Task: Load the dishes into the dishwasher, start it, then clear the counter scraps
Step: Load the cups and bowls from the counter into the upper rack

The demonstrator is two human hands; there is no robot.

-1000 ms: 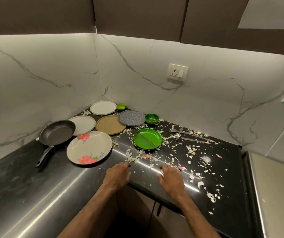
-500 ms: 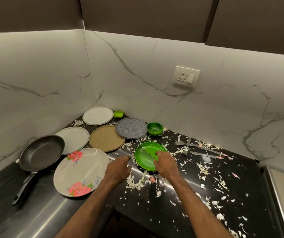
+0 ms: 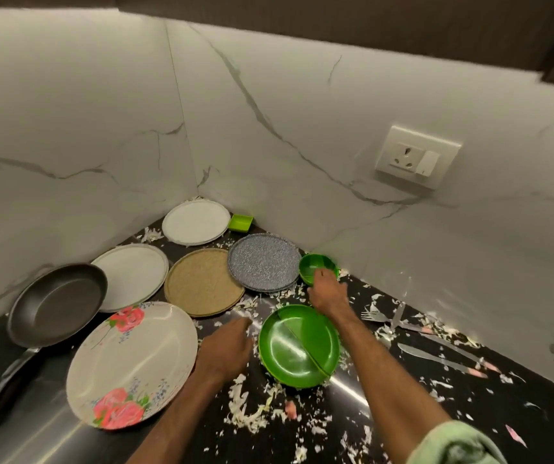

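The right hand [image 3: 327, 291] had moved on from the green divided plate [image 3: 299, 346] to the small green bowl [image 3: 314, 266] at its 12 o'clock. Its fingers were at the near rim, but blur hid whether they gripped. The left hand [image 3: 225, 349], at the plate's 9 o'clock, lay loosely curled and empty on the counter [image 3: 469, 400] among scraps [image 3: 252, 416].

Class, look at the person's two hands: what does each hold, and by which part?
The left hand holds nothing. The right hand is at the near rim of the small green bowl; whether it grips it cannot be told.
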